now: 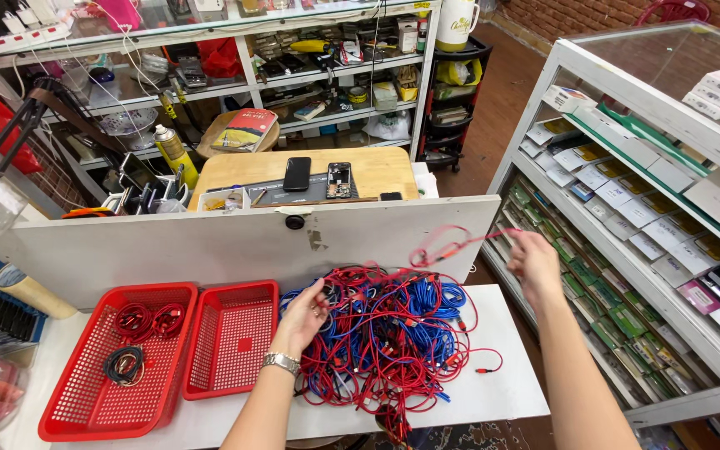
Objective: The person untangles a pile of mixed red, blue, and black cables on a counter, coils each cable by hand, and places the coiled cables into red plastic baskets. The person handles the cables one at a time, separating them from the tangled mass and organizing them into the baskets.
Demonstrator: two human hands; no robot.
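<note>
While your hands work the cable pile [385, 342], it lies tangled on the white desk [502, 392].
Your left hand [302, 317] pinches strands at its left edge; your right hand [535, 262], blurred, grips a red cable [443, 246] raised above it, beside two red baskets [231, 337].

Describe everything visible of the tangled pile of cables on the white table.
The cable pile is a loose tangle of thin red and blue cords with small plugs, lying on the white table right of two red baskets. The left hand rests on its left edge; the right hand lifts one red cable clear.
</note>
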